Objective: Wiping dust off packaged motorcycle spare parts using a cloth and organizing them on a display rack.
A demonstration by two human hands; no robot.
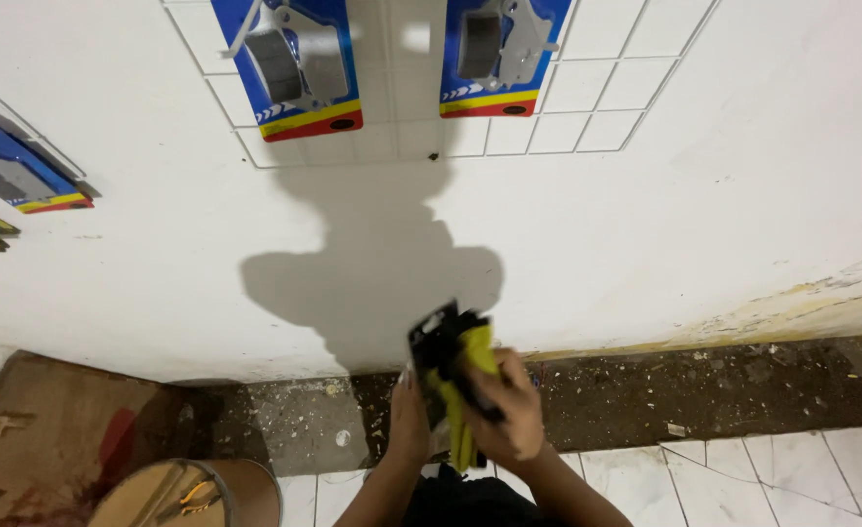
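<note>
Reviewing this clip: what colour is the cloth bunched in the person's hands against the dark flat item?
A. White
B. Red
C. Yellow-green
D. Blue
C: the cloth bunched under the right hand is plainly yellow-green, pressed against the dark flat item that the left hand steadies from the other side, in front of the white wall.
</note>
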